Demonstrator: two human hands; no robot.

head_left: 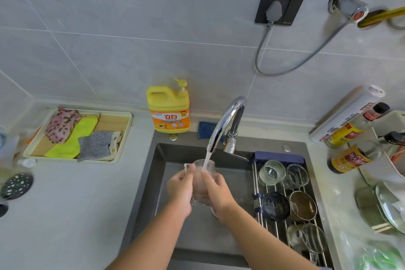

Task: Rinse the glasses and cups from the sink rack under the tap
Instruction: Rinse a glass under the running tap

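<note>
Rinsing one clear glass (202, 178) directly below the spout of the tap (225, 123), with the water stream (207, 158) pouring into its open mouth. Clamping it from both sides: left hand (179, 188) curling round the wall on the side left of the tap, right hand (215, 188) wrapping the side right of the tap, the two hands close together with only the glass between them. Holding it roughly upright over the sink (157, 182) below the tap, apparently not resting on the basin floor. Judging by this, working through the rinse itself on a single piece, not fetching or putting back. Leaving five more pieces lying on the sink rack (271, 228) to the right of the tap: a ribbed glass (272, 172) and a plain glass (297, 176) nearest the tap, a dark cup (275, 205) and a brown cup (303, 205) further from it, a large clear glass (306, 237) furthest of all. Not being able to tell which of those are already rinsed, so reckoning the task as somewhere in its middle at best. Calling next, probably, for tipping the glass to empty it, keeping a firm grip with wet hands, then freeing one hand to reach right of the tap for another piece, and setting the rinsed one down without knocking its neighbours.
</note>
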